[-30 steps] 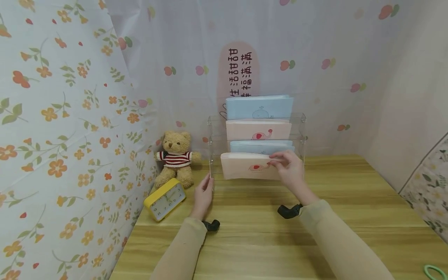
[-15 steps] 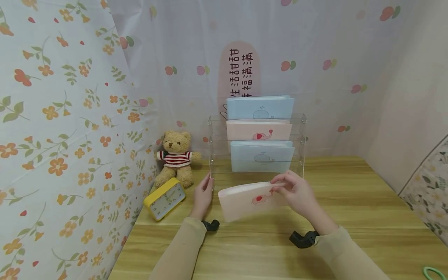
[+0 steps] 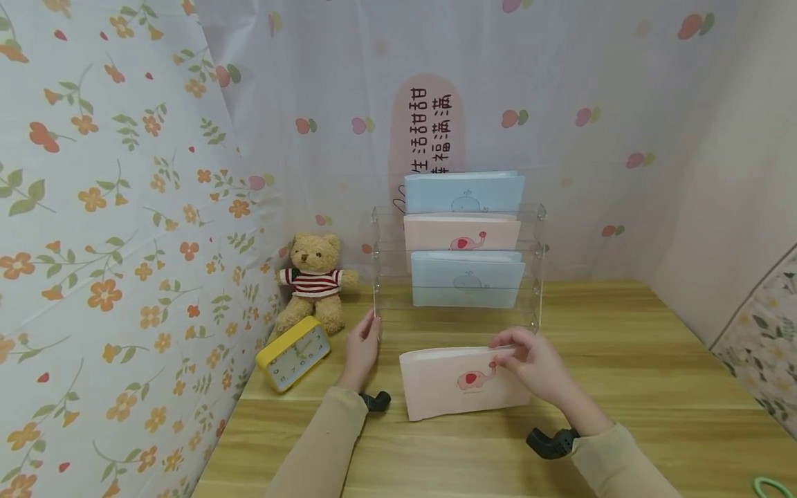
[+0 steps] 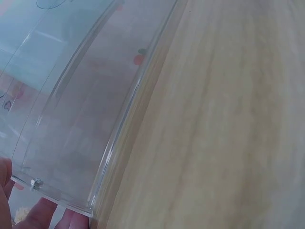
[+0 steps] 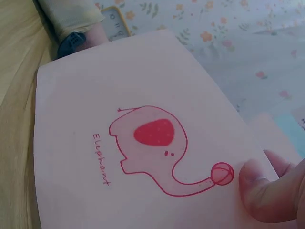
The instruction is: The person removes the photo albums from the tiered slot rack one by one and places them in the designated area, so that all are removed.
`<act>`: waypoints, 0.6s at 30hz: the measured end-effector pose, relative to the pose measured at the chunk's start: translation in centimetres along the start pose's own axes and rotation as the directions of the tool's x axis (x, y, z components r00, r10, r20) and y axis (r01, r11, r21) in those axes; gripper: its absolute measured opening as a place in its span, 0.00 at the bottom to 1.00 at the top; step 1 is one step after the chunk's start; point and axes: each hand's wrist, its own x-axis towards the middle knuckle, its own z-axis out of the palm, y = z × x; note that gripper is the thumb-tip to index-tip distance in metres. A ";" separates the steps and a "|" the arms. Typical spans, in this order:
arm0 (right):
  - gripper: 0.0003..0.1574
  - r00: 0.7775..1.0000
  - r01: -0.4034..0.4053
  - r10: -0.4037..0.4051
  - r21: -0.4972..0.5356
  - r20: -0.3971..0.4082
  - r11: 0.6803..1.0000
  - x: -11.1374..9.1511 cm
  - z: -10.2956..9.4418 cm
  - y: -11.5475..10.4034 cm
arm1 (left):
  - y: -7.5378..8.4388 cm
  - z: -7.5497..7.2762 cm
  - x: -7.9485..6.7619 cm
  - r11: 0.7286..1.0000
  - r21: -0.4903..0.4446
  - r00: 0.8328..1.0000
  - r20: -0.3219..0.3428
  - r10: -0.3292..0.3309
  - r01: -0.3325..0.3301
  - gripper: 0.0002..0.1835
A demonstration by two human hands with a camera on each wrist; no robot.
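In the head view, my right hand (image 3: 529,360) pinches the upper right edge of a pink notebook (image 3: 436,387) with a red elephant on its cover. That notebook stands upright over the tabletop, in front of a clear acrylic rack (image 3: 540,304). The right wrist view shows my thumb (image 5: 271,191) on the cover (image 5: 95,95), beside the elephant's ball. My left hand (image 3: 361,353) grips the rack's lower left edge; in the left wrist view, thumb and fingers lie on both sides of the clear side panel (image 4: 57,198). The rack holds a front blue notebook (image 3: 463,294), a pink notebook (image 3: 429,235) and a back blue notebook (image 3: 436,190).
A teddy bear (image 3: 314,283) in a striped shirt sits left of the rack. Before it leans a yellow alarm clock (image 3: 292,354). A green ring-shaped object (image 3: 772,484) lies at the wooden table's (image 3: 654,360) lower right. Patterned cloth hangs behind and at the left.
My right hand has drawn the pink notebook out of the rack's front slot, then down and toward me. The front blue notebook now shows fully. My left hand has stayed on the rack.
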 end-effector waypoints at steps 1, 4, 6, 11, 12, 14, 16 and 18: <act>0.14 1.000 0.002 -0.002 0.002 0.007 1.000 -0.1 -0.1 0.1 | 0.0 0.0 0.0 1.000 0.000 1.000 -0.002 -0.003 0.003 0.26; 0.15 1.000 0.007 -0.006 -0.008 0.027 1.000 -0.3 -0.3 0.4 | 0.0 0.0 0.0 1.000 0.003 1.000 0.000 -0.003 0.003 0.26; 0.15 0.999 0.011 -0.010 -0.021 0.043 1.000 -0.4 -0.5 0.6 | -0.1 0.0 0.0 1.000 0.008 1.000 0.000 -0.001 0.001 0.26; 0.15 0.997 0.041 -0.037 -0.070 0.069 0.997 -0.2 -0.8 1.0 | 0.0 -0.1 0.0 1.000 0.010 1.000 -0.008 -0.005 0.005 0.26; 0.16 0.996 0.047 -0.041 -0.073 0.074 0.996 -0.2 -0.8 1.1 | 0.0 -0.1 0.0 1.000 0.004 1.000 -0.008 -0.006 0.006 0.26; 0.16 0.996 0.056 -0.050 -0.073 0.080 0.996 -0.2 -0.8 1.3 | 0.0 0.0 0.0 1.000 -0.004 1.000 -0.009 0.002 -0.002 0.26; 0.16 0.995 0.057 -0.051 -0.063 0.091 0.996 -0.1 -0.9 1.4 | -0.1 0.0 0.1 1.000 -0.010 1.000 -0.008 0.008 -0.009 0.26; 0.16 0.994 0.051 -0.045 -0.055 0.102 0.997 0.0 -0.9 1.5 | -0.1 0.0 0.1 1.000 -0.015 1.000 -0.005 0.009 -0.009 0.26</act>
